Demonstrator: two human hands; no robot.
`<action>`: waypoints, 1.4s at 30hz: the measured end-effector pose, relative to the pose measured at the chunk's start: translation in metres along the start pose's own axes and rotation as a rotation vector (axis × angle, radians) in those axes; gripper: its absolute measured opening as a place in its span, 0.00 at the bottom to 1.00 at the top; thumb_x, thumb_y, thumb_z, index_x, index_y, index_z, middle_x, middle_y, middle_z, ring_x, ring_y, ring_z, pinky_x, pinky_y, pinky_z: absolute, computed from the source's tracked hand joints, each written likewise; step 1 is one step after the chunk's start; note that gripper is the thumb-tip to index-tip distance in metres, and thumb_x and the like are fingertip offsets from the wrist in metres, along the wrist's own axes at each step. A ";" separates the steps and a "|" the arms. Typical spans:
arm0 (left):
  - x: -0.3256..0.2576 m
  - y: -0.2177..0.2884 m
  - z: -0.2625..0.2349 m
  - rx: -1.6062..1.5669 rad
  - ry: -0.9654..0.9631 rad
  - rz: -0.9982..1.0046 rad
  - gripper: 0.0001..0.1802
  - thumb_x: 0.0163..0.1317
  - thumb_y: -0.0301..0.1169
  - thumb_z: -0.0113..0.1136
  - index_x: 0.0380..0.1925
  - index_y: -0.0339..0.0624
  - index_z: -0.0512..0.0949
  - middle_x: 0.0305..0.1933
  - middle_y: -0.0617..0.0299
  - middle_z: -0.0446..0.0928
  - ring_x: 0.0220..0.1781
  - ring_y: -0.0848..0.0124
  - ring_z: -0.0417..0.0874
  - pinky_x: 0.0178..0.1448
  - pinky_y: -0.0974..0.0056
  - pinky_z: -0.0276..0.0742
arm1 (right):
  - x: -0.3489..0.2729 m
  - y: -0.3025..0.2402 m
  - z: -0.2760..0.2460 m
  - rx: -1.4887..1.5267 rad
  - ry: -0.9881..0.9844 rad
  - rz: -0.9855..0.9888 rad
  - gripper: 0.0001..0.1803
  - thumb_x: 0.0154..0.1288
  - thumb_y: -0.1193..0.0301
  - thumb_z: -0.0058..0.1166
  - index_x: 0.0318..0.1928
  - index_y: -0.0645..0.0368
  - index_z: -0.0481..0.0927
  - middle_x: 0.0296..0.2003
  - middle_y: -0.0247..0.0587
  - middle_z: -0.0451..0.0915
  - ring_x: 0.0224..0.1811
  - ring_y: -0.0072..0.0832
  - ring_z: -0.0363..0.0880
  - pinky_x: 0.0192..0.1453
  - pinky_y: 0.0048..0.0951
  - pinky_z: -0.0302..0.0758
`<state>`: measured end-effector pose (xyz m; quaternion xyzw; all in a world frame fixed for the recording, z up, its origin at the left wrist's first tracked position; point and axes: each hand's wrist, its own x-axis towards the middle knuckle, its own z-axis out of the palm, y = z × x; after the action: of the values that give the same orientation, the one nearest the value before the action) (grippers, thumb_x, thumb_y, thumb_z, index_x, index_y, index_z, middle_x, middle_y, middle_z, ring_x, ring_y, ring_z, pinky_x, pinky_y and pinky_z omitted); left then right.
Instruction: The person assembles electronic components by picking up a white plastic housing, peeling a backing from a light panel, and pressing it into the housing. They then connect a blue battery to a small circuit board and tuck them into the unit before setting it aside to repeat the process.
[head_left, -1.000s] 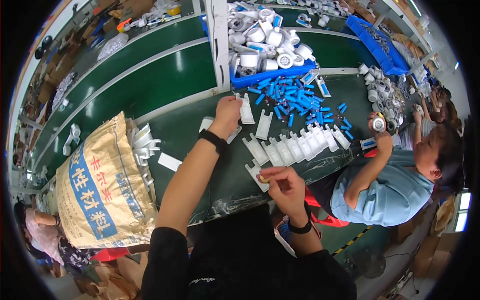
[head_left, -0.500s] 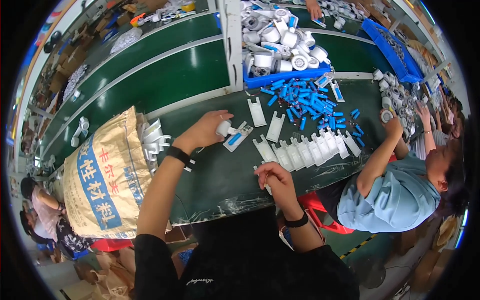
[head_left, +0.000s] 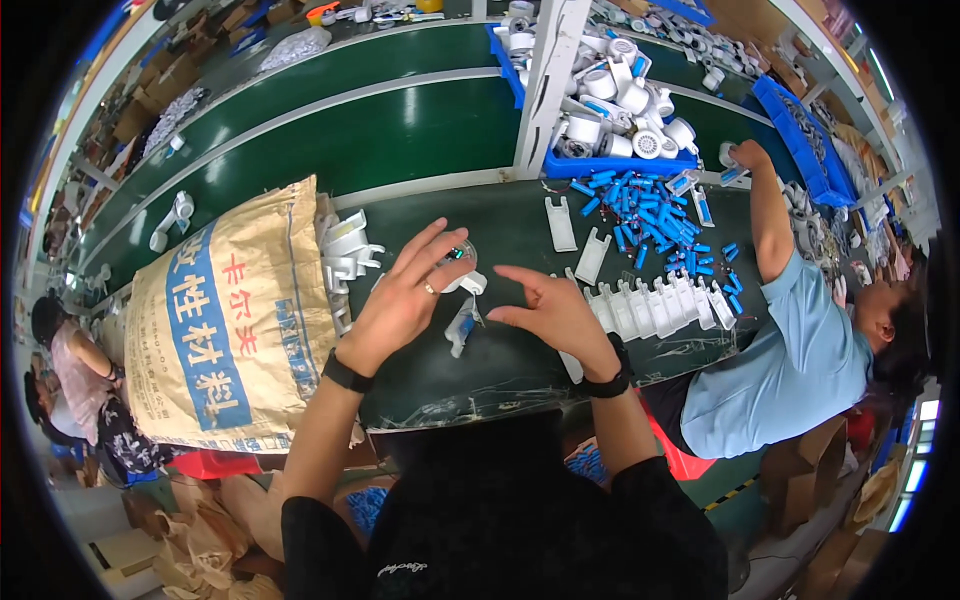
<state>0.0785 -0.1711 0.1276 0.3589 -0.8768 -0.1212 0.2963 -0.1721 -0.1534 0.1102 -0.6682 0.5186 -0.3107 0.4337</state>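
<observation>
We are at a dark green workbench (head_left: 500, 370) beside a long green conveyor belt (head_left: 330, 130), in a crowded assembly hall. Nearest to us, our left hand (head_left: 400, 300) has come back from the far side of the bench, where it was reaching a second ago, and now rests close in, fingers spread and loosely curled, the fingertips pinching a small white plastic part with a dark round face (head_left: 458, 258). Our right hand (head_left: 555, 315) has stayed near the bench edge; its fingers are open and lightly bent, holding nothing that we can make out, poised just right of a second small white plastic piece with a blue tip (head_left: 462, 328) lying on the bench between the two hands. So a fresh part has been fetched and brought to the middle, and both hands now sit around it, which we read as the fitting stage. To the left a big tan woven sack with blue and red lettering (head_left: 215, 330) lies open, white moulded plastic brackets (head_left: 345, 245) spilling from its mouth. Beyond our right hand stands a row of flat white plastic holders (head_left: 655, 305), then a scatter of short blue cylinders (head_left: 640, 200), and farther still a blue tray heaped with white round housings (head_left: 610, 100). At the right a co-worker in a light blue shirt (head_left: 790, 360) reaches up the bench.
</observation>
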 end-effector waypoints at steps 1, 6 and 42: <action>-0.001 -0.002 0.000 0.003 0.007 -0.007 0.35 0.49 0.07 0.55 0.57 0.48 0.77 0.72 0.57 0.68 0.75 0.50 0.67 0.71 0.51 0.75 | 0.003 -0.001 0.005 -0.059 -0.100 0.016 0.31 0.58 0.59 0.75 0.60 0.55 0.83 0.18 0.30 0.63 0.20 0.16 0.60 0.24 0.27 0.59; -0.007 -0.009 0.003 -0.100 0.103 -0.069 0.31 0.52 0.11 0.62 0.56 0.49 0.78 0.74 0.54 0.67 0.73 0.48 0.70 0.70 0.52 0.75 | 0.004 0.013 0.042 0.390 -0.245 -0.036 0.18 0.71 0.63 0.65 0.54 0.61 0.86 0.21 0.20 0.70 0.21 0.14 0.63 0.25 0.26 0.60; 0.126 -0.317 -0.001 -0.127 0.474 -0.300 0.34 0.51 0.21 0.75 0.61 0.55 0.81 0.63 0.52 0.77 0.65 0.57 0.79 0.66 0.59 0.77 | 0.338 0.003 0.094 -0.306 0.464 -0.300 0.09 0.67 0.67 0.57 0.38 0.57 0.87 0.30 0.54 0.85 0.31 0.51 0.86 0.40 0.48 0.84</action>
<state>0.1842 -0.4854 0.0484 0.4837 -0.7109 -0.1309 0.4935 -0.0009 -0.4543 0.0554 -0.7060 0.5401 -0.4338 0.1473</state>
